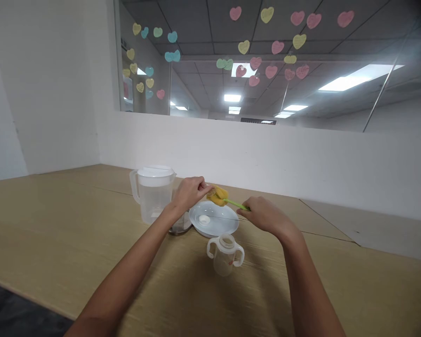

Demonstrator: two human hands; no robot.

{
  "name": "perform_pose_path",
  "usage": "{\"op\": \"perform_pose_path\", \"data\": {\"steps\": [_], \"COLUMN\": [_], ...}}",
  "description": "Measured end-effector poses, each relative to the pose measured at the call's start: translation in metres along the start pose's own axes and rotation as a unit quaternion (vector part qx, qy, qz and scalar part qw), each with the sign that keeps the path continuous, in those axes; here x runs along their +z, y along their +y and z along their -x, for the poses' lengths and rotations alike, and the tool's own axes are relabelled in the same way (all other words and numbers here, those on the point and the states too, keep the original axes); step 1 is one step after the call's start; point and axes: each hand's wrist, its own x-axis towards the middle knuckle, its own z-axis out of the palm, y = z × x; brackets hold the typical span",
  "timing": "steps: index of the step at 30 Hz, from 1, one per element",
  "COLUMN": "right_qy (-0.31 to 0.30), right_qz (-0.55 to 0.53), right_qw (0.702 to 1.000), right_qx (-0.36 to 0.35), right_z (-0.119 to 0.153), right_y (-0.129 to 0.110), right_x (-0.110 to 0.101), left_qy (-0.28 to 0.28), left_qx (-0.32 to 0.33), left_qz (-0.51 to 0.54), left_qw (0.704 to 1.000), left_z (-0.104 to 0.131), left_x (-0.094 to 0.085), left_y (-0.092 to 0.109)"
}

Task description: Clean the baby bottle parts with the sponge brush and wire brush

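Note:
My right hand (pixel 266 215) is closed round the green handle of a sponge brush (pixel 220 196) with a yellow head. My left hand (pixel 192 191) pinches a small clear piece (pixel 211 191) against the yellow sponge; its exact kind is hard to make out. Below both hands sits a white bowl (pixel 228 226) with a white ring (pixel 204 219) lying inside it. Nearer to me, a baby bottle (pixel 224 260) with two white handles stands upright and uncapped on the table.
A clear pitcher (pixel 154 199) with a white lid stands left of the bowl. Partly hidden by my left forearm is a round, dark-rimmed container (pixel 183 226). The wooden table (pixel 56 220) meets a white wall (pixel 287 159) at the back, below a window with heart-shaped notes.

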Motion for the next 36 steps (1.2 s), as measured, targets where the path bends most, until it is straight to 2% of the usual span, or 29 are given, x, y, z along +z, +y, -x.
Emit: {"op": "perform_pose_path", "data": {"steps": [3, 7, 8, 10, 12, 14, 17, 19, 24, 36], "right_qy": [-0.006, 0.005, 0.012, 0.025, 0.03, 0.023, 0.008, 0.004, -0.004, -0.008], "right_qz": [-0.019, -0.053, -0.058, -0.063, -0.067, -0.072, -0.085, -0.093, -0.109, -0.111], "right_qw": [1.0, 0.999, 0.998, 0.997, 0.996, 0.996, 0.995, 0.994, 0.994, 0.994], "right_qx": [-0.003, 0.009, 0.017, 0.032, 0.042, 0.047, 0.049, 0.049, 0.031, 0.015], "right_z": [0.001, 0.007, 0.009, 0.013, 0.016, 0.016, 0.016, 0.015, 0.015, 0.016], "right_y": [0.0, 0.0, 0.0, 0.002, 0.005, 0.009, 0.014, 0.016, 0.015, 0.015], "right_x": [-0.002, -0.008, -0.01, -0.013, -0.016, -0.017, -0.017, -0.017, -0.016, -0.016], "left_qy": [-0.001, -0.011, -0.037, -0.132, -0.249, -0.34, -0.424, -0.455, -0.483, -0.402], "left_qx": [-0.015, -0.098, -0.125, -0.165, -0.173, -0.165, -0.162, -0.165, -0.172, -0.131], "left_qz": [-0.067, -0.185, -0.21, -0.228, -0.208, -0.174, -0.145, -0.144, -0.174, -0.23], "left_qw": [0.998, 0.978, 0.969, 0.95, 0.93, 0.909, 0.879, 0.863, 0.841, 0.877], "left_z": [-0.001, -0.003, -0.003, -0.002, 0.0, 0.004, 0.01, 0.012, 0.016, 0.023], "left_x": [-0.003, -0.015, -0.019, -0.026, -0.03, -0.029, -0.017, -0.003, 0.025, 0.039], "left_y": [0.0, -0.011, -0.016, -0.028, -0.04, -0.05, -0.058, -0.06, -0.057, -0.061]}}
